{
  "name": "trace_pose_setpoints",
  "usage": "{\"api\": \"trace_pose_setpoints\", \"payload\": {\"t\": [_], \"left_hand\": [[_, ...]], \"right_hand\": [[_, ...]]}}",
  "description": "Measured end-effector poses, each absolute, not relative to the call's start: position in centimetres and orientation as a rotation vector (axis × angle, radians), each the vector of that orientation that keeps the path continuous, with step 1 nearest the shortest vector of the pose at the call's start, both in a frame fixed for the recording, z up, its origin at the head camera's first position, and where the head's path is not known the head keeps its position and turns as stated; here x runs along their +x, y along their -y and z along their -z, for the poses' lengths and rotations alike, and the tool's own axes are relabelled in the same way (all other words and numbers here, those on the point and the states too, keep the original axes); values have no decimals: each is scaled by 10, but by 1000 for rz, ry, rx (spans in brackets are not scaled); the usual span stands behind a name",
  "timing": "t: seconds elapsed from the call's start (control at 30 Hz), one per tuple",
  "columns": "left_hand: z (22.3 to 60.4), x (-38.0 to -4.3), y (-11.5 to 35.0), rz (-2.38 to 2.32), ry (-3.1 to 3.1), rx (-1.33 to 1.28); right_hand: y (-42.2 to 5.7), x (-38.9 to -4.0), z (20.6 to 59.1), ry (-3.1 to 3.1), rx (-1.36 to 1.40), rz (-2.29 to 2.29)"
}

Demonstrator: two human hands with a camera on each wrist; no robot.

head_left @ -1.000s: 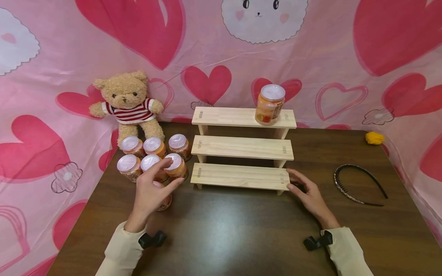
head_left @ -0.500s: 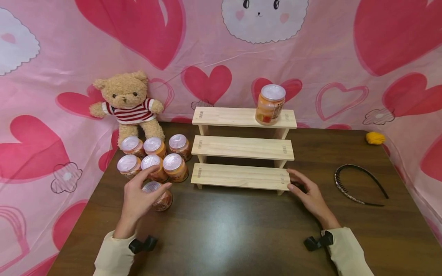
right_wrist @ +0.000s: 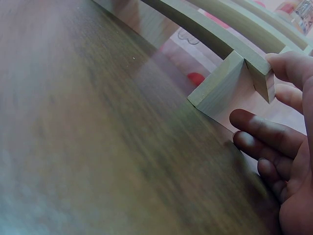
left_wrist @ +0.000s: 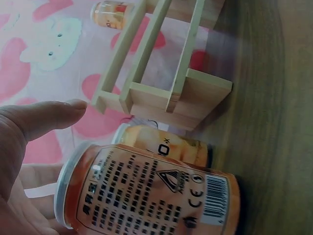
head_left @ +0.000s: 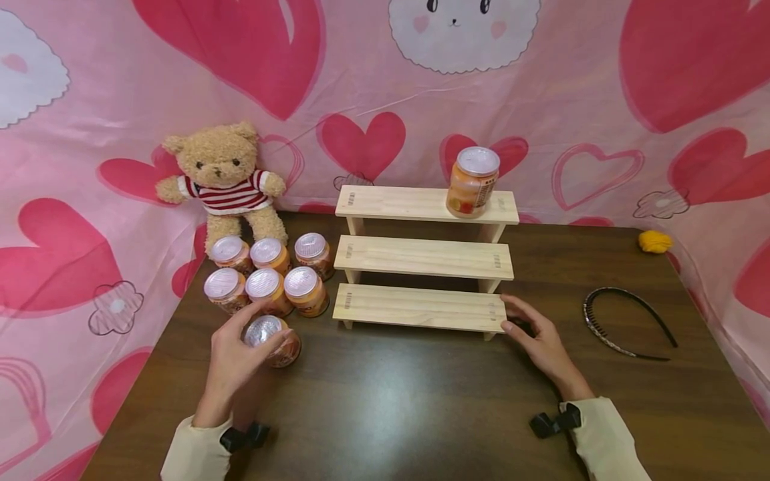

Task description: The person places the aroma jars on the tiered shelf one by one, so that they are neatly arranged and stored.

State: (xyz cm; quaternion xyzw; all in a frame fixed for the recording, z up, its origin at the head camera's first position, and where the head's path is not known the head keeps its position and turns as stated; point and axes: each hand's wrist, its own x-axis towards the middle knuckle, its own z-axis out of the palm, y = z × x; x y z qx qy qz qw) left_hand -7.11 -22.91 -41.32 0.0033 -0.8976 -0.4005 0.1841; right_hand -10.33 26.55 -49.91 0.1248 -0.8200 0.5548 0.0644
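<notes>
My left hand (head_left: pixel 228 357) is spread around the nearest jar (head_left: pixel 290 353), which has a clear ridged lid and orange contents. In the left wrist view, the thumb (left_wrist: pixel 49 117) points straight and stands apart from the jar's lid, while the other fingers are partly hidden behind it. A three-step wooden display stand (head_left: pixel 421 307) occupies the middle of the table. At the right end of its lowest board, my right hand (head_left: pixel 541 342) holds the corners between thumb and index finger; its other fingers curl loosely below. One jar (head_left: pixel 472 190) stands on the top step, toward the right.
Several more jars (head_left: pixel 308 294) cluster in two rows left of the stand. Behind them a teddy bear (head_left: pixel 222 170) in a striped shirt leans on the pink heart backdrop (head_left: pixel 385 80). A headband (head_left: pixel 613 341) and a yellow bundle (head_left: pixel 654 241) lie at the right.
My left hand has drawn back toward me and left, from over the clustered jars to around the nearest jar. The right hand has stayed at the stand's end.
</notes>
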Motion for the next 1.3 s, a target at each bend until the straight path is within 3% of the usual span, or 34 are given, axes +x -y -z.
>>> {"api": "trace_pose_setpoints", "payload": {"t": [0.83, 1.3], "left_hand": [[436, -50, 240, 1323, 2503, 238], [453, -49, 240, 1721, 2206, 265]], "right_hand": [[-265, -103, 499, 2512, 346, -1650], [-266, -103, 498, 2522, 339, -1646]]}}
